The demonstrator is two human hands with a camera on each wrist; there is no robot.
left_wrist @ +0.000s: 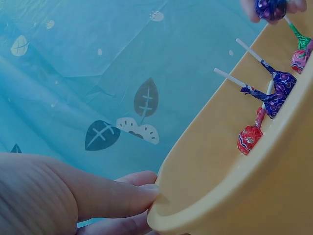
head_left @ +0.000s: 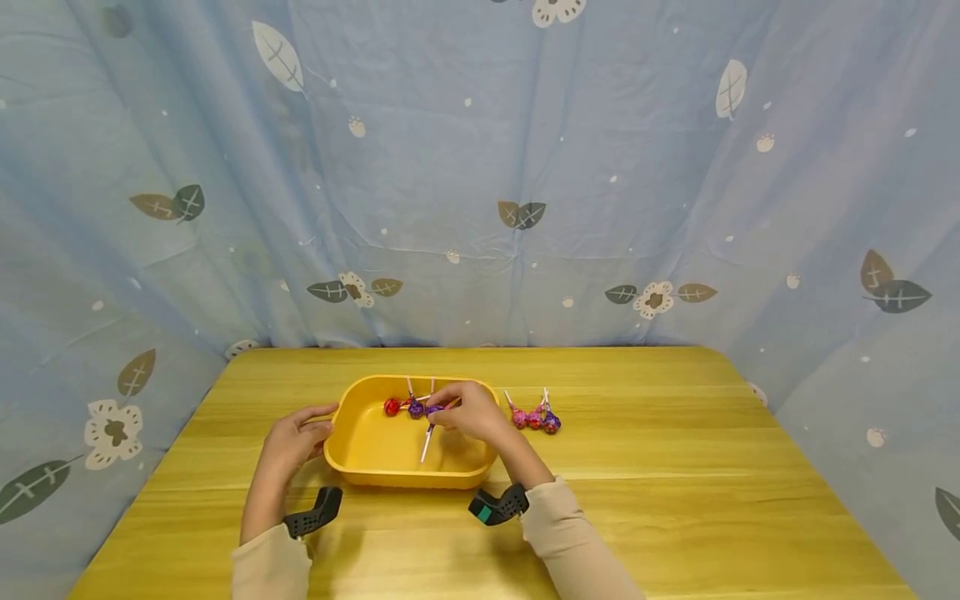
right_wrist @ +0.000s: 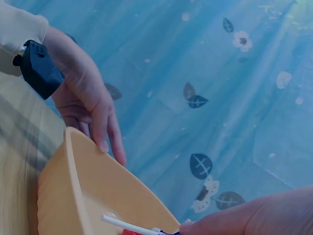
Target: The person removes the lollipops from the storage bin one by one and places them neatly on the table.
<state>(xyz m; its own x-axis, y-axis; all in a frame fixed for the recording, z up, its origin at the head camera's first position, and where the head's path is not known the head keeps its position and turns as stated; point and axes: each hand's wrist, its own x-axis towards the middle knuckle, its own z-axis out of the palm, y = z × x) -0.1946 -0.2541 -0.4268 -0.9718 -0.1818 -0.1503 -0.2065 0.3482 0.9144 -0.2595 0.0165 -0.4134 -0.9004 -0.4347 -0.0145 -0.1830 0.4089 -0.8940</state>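
My left hand (head_left: 288, 442) grips the left end of a yellow plastic basin (head_left: 412, 480), thumb on the rim in the left wrist view. Over the basin's inside, my right hand (head_left: 474, 410) pinches a purple-wrapped lollipop (left_wrist: 270, 9), its white stick pointing down toward the near side in the head view. Within the basin lie a red lollipop (left_wrist: 249, 139), two purple lollipops (left_wrist: 282, 84) and a pink lollipop (left_wrist: 299, 59) near a green wrapper (left_wrist: 303, 43). The right hand partly covers this group in the head view.
Right of the basin, two pink lollipops (head_left: 519, 418) and a purple lollipop (head_left: 551, 423) lie together on the wooden table (head_left: 660, 483). A blue patterned curtain (head_left: 450, 167) hangs behind and at both sides of the table.
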